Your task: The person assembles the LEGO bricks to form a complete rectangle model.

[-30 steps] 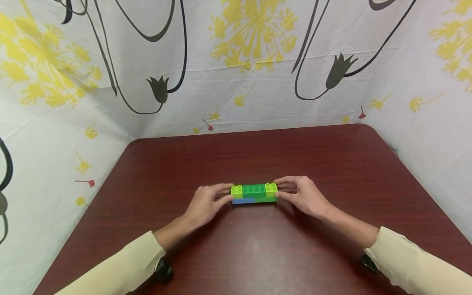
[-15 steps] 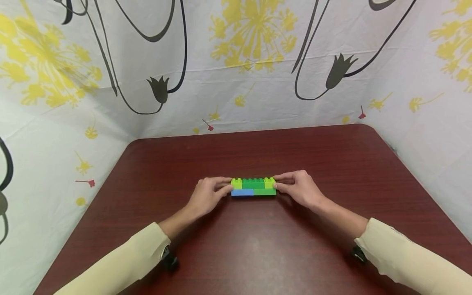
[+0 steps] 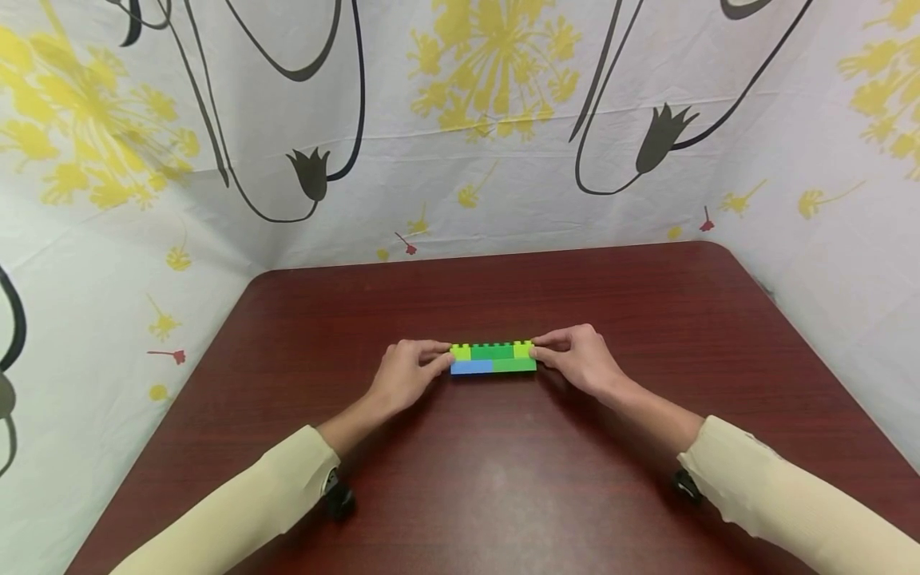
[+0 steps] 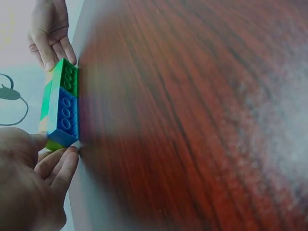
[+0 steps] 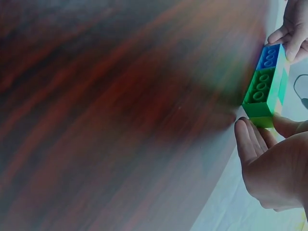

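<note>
A bar of joined toy building bricks is held level between my two hands in the head view. Lime bricks sit at both ends of its top row, with a darker green one between them. Below them lie a blue brick and a green brick side by side. My left hand pinches the left end between thumb and fingers; my right hand pinches the right end likewise. Both wrist views show the hollow undersides of the blue brick and green brick, so the bar is off the table.
The dark red-brown wooden table spreads beneath the hands. A white cloth with yellow and grey flower prints hangs behind it and along both sides. Dark wrist devices show at the cuffs.
Both hands have carried the brick bar up and away in the head view. It has tipped so that its front face shows more and its studded top less.
</note>
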{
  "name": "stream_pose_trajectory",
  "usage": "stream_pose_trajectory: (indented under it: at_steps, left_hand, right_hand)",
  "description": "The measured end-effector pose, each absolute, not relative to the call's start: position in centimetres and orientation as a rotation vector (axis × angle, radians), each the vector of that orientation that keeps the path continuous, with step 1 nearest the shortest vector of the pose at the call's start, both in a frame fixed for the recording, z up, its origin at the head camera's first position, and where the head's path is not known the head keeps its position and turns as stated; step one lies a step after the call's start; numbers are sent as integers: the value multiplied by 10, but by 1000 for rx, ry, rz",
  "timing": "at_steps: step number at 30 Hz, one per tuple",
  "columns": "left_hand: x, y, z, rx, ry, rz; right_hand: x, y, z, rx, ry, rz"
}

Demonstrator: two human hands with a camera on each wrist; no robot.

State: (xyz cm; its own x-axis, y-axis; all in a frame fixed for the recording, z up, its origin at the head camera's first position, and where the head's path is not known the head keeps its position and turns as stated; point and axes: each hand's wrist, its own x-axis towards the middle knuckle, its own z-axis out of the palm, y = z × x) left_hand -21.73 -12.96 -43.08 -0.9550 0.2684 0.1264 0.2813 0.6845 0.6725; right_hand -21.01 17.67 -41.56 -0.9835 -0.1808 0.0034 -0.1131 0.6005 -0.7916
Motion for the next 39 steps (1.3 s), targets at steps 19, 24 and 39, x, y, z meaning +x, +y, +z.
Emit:
stream_pose_trajectory:
  at_steps: [19,24,39]
  left_hand:
    - [-229,-127,-432,-435,-2828,-1098]
    - [-231,-125,-434,-415,-2820,-1072]
    - [-236,-124,-438,-396,-2795,-1103]
  right_hand:
    - [-220,173,-417,-198,2789,-1384]
    - [-222,171,-419,-182,2805,-1392]
    - [-227,168,-423,-168,2871,-1375]
